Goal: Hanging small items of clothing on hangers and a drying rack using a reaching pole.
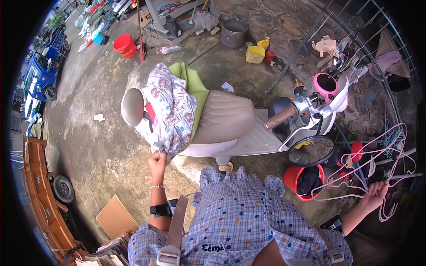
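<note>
My left hand [157, 163] pinches the lower edge of a white cloth printed with a banknote-like pattern [173, 109]. That cloth lies with a green cloth [190, 79] over the rear of a beige scooter seat [223, 116], beside the scooter's backrest [132, 107]. Out to the right, my right hand [376, 193] grips several pink clothes hangers [352, 166], whose hooks hang below the fingers. Close to the hangers stands a red bucket [289, 179] with dark cloth [309, 181] inside.
The scooter's brown handlebar grip [281, 117] and round mirror [311, 150] lie between the seat and the hangers. Beyond the scooter are a grey metal bucket [234, 32], a yellow container [255, 55] and a red bucket [125, 46]. An orange truck bed [50, 206] stands at left.
</note>
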The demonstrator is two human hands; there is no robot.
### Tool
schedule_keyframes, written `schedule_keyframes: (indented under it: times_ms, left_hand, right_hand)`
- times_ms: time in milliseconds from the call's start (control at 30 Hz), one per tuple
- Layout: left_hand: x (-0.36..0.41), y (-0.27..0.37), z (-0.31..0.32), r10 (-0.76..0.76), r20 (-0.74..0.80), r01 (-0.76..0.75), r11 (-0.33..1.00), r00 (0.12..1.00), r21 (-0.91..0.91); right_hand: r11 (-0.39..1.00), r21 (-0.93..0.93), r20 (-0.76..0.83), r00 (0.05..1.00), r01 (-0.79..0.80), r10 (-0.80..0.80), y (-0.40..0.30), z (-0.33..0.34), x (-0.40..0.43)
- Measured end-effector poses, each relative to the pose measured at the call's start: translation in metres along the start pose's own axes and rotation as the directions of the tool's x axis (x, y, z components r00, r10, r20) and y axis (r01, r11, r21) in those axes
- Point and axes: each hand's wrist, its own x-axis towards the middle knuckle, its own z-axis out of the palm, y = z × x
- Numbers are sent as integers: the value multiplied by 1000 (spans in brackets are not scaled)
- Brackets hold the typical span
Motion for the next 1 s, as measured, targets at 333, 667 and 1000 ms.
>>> schedule_keyframes:
  times_ms: [333,667,1000]
  left_hand:
    - [-31,-38,58,-32,-244,137,895,969,425]
    - [-33,-10,64,-491,-254,257,751,833,-608]
    - [-39,-26,46,-558,190,303,115,808,-946]
  right_hand:
    - [998,-24,85,995,-56,58,11,34,11]
    - [997,-36,54,996,-69,71,7,22,0]
    - [996,-26,126,988,-90,93,15,20,5]
